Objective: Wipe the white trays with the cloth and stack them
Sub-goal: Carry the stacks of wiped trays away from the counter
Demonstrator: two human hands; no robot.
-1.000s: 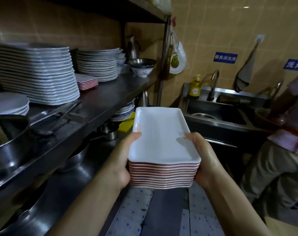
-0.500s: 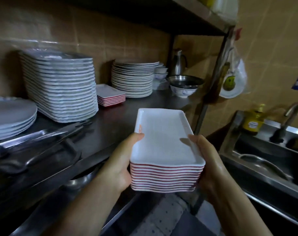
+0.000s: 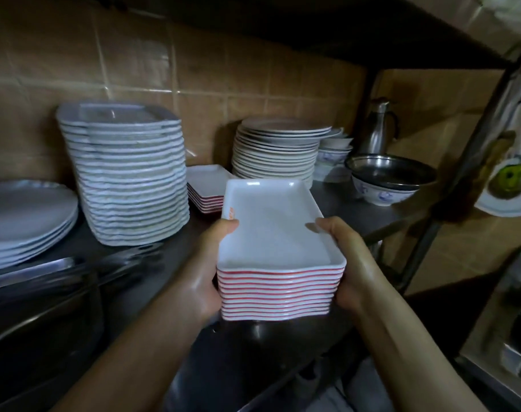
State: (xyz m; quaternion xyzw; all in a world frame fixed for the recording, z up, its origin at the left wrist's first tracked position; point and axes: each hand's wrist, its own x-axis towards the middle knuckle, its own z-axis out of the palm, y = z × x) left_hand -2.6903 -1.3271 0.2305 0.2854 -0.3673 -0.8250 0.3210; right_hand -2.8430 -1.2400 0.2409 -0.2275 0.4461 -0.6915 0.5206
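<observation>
I hold a stack of several white trays (image 3: 272,233) with red undersides in front of me, above the steel shelf (image 3: 339,203). My left hand (image 3: 204,272) grips the stack's left side, thumb on the top tray's rim. My right hand (image 3: 351,263) grips the right side the same way. Behind it on the shelf lies a shorter stack of the same red-edged trays (image 3: 205,181). No cloth is in view.
A tall stack of large white trays (image 3: 128,179) stands to the left, with round plates (image 3: 24,215) further left. Round plates (image 3: 278,150), small bowls (image 3: 333,153), a steel bowl (image 3: 390,173) and a metal jug (image 3: 378,129) fill the shelf's back right. A shelf post (image 3: 467,162) rises at right.
I have turned left and moved closer to the shelf, carrying the tray stack toward it. Both hands keep the same grip. The sink has slid out of view to the right.
</observation>
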